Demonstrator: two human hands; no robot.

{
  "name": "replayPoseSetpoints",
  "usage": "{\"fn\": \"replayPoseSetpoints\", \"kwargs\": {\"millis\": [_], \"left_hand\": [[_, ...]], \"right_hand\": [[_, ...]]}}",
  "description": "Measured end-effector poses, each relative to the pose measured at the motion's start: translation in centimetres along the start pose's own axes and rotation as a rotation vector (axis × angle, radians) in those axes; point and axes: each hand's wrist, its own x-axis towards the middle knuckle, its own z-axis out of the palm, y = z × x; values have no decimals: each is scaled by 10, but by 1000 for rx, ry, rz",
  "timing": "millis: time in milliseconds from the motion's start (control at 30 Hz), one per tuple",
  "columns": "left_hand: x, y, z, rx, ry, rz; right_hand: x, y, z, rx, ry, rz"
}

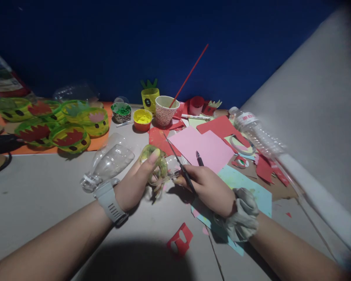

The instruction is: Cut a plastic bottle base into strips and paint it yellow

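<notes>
My left hand point(137, 177) is closed around a small clear plastic piece painted yellow-green point(163, 168), perhaps a cut bottle part, thumb on its upper side. My right hand point(209, 187) grips a slim dark pointed tool point(181, 166) that slants up and to the left; its exact kind is unclear. The right fingertips also meet the clear edge of the painted piece. A black pen point(199, 158) shows just beyond the right knuckles, over pink paper point(207, 146). Left of the left hand lies a cut clear bottle top point(112, 162).
Yellow-green painted cups point(70, 138) stand on an orange sheet point(98, 146) at left. Behind my hands are a green paint cup point(121, 112), a yellow paint cup point(142, 119) and a patterned paper cup point(166, 113) with a red stick. A clear bottle point(257, 130) lies at right.
</notes>
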Motion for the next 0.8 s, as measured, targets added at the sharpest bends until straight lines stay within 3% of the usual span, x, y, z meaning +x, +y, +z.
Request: {"fn": "replayPoseSetpoints", "kwargs": {"millis": [367, 600, 700, 800], "left_hand": [[4, 22, 7, -242, -42, -204], [-1, 9, 1, -75, -176, -18], [-4, 3, 0, 53, -115, 61], [-4, 2, -1, 53, -90, 117]], "right_hand": [[1, 5, 2, -157, 163, 51], [2, 4, 0, -123, 166, 42], [2, 4, -1, -29, 116, 22], [1, 4, -1, 196, -33, 5]]}}
